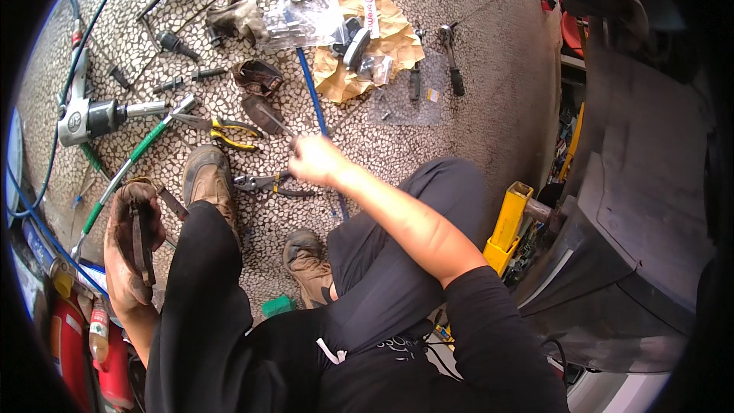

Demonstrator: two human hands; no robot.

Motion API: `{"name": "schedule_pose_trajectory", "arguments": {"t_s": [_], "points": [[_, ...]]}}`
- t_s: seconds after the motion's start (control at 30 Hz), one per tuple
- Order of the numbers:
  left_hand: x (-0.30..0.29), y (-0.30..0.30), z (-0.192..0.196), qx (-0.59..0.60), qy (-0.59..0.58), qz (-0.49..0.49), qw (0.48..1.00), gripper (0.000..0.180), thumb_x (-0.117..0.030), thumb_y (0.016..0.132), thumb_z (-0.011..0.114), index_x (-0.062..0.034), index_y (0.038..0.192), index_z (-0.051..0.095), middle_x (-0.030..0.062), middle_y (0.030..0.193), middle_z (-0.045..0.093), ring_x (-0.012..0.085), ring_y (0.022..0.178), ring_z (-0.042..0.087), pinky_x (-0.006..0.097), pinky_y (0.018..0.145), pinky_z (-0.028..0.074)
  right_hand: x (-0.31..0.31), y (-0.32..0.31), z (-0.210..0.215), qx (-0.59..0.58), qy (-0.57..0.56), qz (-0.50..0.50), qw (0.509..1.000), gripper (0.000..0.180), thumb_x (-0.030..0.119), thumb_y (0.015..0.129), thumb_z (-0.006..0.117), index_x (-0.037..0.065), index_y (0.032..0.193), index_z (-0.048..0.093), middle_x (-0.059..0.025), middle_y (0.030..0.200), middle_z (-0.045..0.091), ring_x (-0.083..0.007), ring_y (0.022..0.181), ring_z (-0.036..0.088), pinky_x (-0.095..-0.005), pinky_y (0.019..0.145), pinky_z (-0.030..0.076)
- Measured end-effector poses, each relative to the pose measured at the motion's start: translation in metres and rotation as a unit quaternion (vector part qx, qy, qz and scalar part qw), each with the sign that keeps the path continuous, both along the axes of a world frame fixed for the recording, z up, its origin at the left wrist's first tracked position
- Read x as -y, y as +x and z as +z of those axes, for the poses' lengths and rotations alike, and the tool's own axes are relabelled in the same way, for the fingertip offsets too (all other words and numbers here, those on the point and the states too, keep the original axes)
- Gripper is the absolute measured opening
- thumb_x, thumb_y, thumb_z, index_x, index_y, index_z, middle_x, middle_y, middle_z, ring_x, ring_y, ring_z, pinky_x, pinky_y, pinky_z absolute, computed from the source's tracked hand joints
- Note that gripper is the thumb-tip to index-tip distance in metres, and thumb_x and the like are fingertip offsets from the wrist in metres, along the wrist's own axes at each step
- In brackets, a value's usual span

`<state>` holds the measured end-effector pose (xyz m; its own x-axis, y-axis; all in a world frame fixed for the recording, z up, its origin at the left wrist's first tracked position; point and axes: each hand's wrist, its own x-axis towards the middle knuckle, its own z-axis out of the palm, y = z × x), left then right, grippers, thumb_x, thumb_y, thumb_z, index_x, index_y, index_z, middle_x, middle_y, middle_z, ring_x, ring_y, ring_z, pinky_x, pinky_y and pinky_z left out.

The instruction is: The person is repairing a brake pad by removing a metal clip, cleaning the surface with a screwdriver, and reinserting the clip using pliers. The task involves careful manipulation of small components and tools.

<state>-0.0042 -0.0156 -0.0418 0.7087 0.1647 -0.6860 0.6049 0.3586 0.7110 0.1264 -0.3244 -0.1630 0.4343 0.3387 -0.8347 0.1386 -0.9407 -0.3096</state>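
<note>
Holding a flat dark piece point(138, 243) and slender tool point(282, 127) are hands point(317, 159).

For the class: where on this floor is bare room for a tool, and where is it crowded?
Bare: the broad floor patch between the ratchet, the right knee and the black panel; a smaller one between the shoes. Crowded: around the air wrench, yellow-handled pliers and brown paper.

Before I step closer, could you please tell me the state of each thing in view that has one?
Left hand: curled around a dark piece.
Right hand: gripping a thin tool.
Yellow pliers: lying, handles spread.
Black pliers: lying, handles spread.
Impact wrench: lying on the floor.
Brown paper: opened out, creased.
Ratchet: lying down.
Blue hose: laid across the floor.
</note>
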Motion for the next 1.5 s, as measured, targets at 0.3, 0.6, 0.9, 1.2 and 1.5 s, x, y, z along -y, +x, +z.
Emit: {"name": "schedule_pose_trajectory", "arguments": {"t_s": [0.3,0.6,0.9,1.2,1.5], "points": [[-0.003,-0.008,0.001,0.010,-0.006,-0.006,1.000,0.130,-0.083,0.027,0.082,-0.0049,0.127,0.051,-0.0012,0.108,0.051,0.0070,0.091,0.048,0.020,0.072,0.038,0.069,0.134,-0.078,0.403,0.052,-0.345,0.846,0.047,0.031,0.076,0.075,-0.007,0.102,0.063,-0.0179,0.084,0.071,-0.0298,0.077,0.070,-0.0392,0.074,0.055],[0.003,-0.005,0.003,-0.022,-0.002,-0.033,0.999,0.133,-0.082,0.021,0.082,-0.0059,0.124,0.050,-0.0023,0.108,0.048,0.0076,0.091,0.047,0.020,0.073,0.037,0.045,0.162,-0.058,0.497,-0.031,-0.122,0.859,0.082,0.045,0.072,0.079,0.003,0.136,0.049,-0.0257,0.135,0.045,-0.0413,0.134,0.036,-0.0523,0.112,0.030],[0.006,-0.002,0.005,-0.037,-0.005,-0.043,0.998,0.136,-0.083,0.017,0.080,-0.0062,0.124,0.048,-0.0033,0.106,0.046,0.0069,0.087,0.045,0.020,0.070,0.036,0.042,0.279,-0.076,0.266,0.162,-0.284,0.907,0.043,0.045,0.084,0.069,0.007,0.103,0.074,-0.0125,0.103,0.074,-0.0253,0.095,0.070,-0.0343,0.085,0.052],[-0.001,-0.011,-0.005,-0.012,-0.048,-0.053,0.997,0.135,-0.078,0.020,0.083,-0.0046,0.126,0.045,-0.0003,0.111,0.046,0.0083,0.088,0.045,0.020,0.069,0.035,0.001,0.244,-0.047,0.333,-0.128,0.075,0.931,0.050,0.037,0.090,0.054,0.014,0.134,0.059,-0.0113,0.132,0.062,-0.0268,0.126,0.055,-0.0386,0.100,0.048],[-0.003,-0.013,-0.006,-0.001,-0.050,-0.050,0.998,0.134,-0.080,0.023,0.082,-0.0039,0.127,0.044,-0.0016,0.107,0.046,0.0075,0.087,0.042,0.021,0.067,0.033,0.018,0.255,-0.026,0.176,0.025,0.037,0.983,0.040,0.014,0.072,0.080,0.002,0.110,0.070,-0.0088,0.103,0.071,-0.0194,0.096,0.063,-0.0328,0.088,0.050]]}}
